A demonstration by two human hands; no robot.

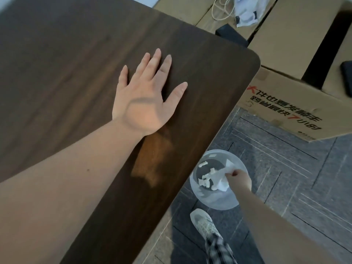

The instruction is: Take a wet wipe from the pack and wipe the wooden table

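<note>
My left hand (145,96) lies flat on the dark wooden table (66,63), palm down, fingers spread, holding nothing. Down beside the table, my right hand (239,179) pinches a crumpled white wet wipe (221,178) over a translucent round bin (215,201) on the floor. The bin holds a few other white scraps (204,181). No wipe pack is in view.
The table's rounded corner (253,60) is at upper right. Cardboard boxes (289,109) stand past it, with a dark phone-like object (346,80), a black block (231,36) and a white cable (222,8) on them. My shoe (204,223) rests on the grey carpet near the bin.
</note>
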